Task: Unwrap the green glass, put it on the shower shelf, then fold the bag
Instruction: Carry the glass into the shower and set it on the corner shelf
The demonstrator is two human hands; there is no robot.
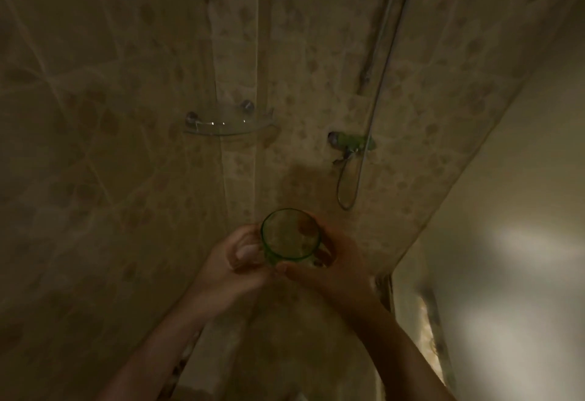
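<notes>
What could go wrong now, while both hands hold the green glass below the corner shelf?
1. The green glass is held over hard tiles; a slip would likely break it.
2. The glass corner shelf is small and see-through in dim light, so the edge may be misjudged.
3. The left hand seems to bunch something pale, perhaps the bag, weakening its grip.

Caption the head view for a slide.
Both hands, left hand and right hand, hold a green glass below the corner shelf in a dim tiled shower.

One green glass (pixel 290 236), one shelf (pixel 228 123), two hands.
</notes>
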